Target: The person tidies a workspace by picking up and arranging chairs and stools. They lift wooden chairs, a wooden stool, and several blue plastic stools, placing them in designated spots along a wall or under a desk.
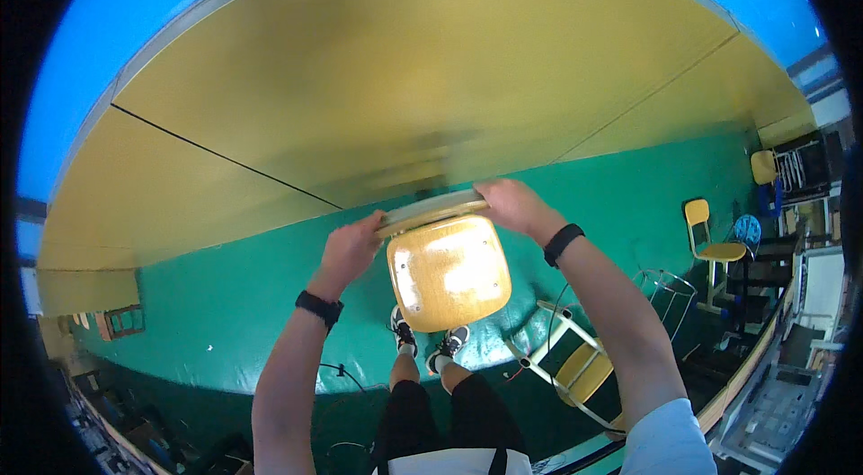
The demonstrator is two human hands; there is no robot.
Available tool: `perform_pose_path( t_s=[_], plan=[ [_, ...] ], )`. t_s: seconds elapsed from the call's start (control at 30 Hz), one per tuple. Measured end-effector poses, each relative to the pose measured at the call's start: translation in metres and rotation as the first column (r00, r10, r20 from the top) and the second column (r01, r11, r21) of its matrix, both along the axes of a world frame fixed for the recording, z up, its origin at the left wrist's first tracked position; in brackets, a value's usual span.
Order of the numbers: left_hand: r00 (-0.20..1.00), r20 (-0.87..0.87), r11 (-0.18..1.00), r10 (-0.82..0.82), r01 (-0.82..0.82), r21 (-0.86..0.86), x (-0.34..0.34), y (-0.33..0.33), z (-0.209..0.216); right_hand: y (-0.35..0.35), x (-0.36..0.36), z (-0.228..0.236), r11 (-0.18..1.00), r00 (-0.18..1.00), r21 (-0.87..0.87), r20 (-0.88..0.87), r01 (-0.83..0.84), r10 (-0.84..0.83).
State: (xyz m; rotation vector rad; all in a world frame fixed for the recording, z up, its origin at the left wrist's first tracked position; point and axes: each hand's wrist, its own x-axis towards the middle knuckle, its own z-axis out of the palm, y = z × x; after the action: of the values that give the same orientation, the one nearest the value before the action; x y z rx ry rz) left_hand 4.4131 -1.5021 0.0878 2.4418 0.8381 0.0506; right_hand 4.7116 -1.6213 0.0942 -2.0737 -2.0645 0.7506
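A chair with a glossy light wooden seat (449, 275) stands before me, just ahead of my shoes. Its curved backrest (435, 210) runs along the far side of the seat. My left hand (352, 247) is closed around the left end of the backrest. At the opposite end, my right hand (516, 205) is wrapped over the top edge. Both wrists wear dark bands. The chair's legs are mostly hidden under the seat, so I cannot tell whether they touch the floor.
A tall yellow panel wall (431, 62) rises ahead from the green floor (243, 304). At lower right a chair (582, 372) lies tipped over beside a bare metal frame (667, 291). Another chair (719, 250) stands far right. A thin black cable (342, 372) crosses the floor.
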Motion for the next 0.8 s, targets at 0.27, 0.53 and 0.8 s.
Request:
perform_pose_path(
  t_s=[0.27,0.53,0.8],
  plan=[
    [0.999,-0.006,0.977,0.054,-0.052,0.209,0.008,0.103,-0.048,0.100,-0.007,-0.028,0.969,0.964,0.175,0.167,0.177,-0.206],
    [0.998,0.055,0.968,-0.036,0.021,0.250,0.039,0.161,-0.075,0.090,0.007,-0.043,0.790,0.949,0.557,0.011,0.255,-0.314],
    [0.987,-0.144,0.957,-0.068,0.106,0.272,0.058,0.177,-0.092,-0.183,-0.033,-0.104,0.674,0.683,0.113,-0.095,0.730,-0.724]
  ],
)
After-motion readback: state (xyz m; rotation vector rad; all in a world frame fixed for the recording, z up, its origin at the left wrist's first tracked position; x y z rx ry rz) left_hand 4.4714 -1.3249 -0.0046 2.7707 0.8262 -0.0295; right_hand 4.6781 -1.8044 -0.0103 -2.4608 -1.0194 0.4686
